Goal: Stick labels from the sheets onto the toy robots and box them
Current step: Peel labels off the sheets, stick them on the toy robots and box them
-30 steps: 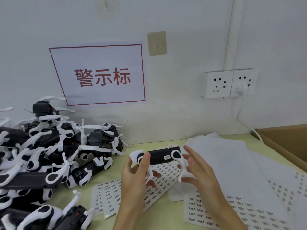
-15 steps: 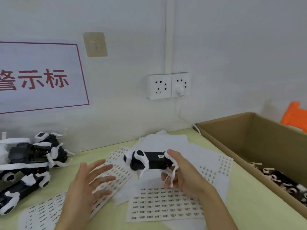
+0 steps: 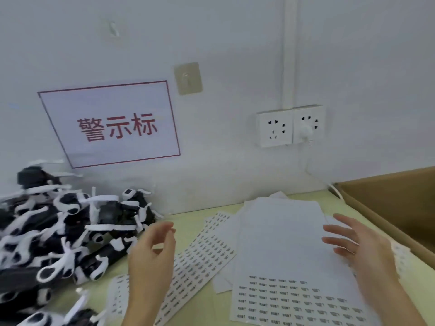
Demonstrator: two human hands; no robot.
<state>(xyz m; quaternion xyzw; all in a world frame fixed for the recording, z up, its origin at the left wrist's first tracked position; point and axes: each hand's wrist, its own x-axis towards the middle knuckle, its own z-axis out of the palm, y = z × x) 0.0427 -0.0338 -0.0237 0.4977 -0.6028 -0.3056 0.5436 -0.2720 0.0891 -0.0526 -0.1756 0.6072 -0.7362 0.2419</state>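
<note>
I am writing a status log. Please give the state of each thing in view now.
left hand: open, holds nothing
right hand: open, holds nothing
toy robots: piled at left
near label sheet: upper rows peeled
cardboard box: open
right socket: plug in
left socket: free

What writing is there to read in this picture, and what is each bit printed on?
"警示标": large red characters on the white wall sign with a red border.
Label sheets on the table: rows of small printed labels, too small and blurred to read.
Another label sheet beside the left hand: also unreadable.
Toy robots, wall sockets and cardboard box: no legible text.
</note>
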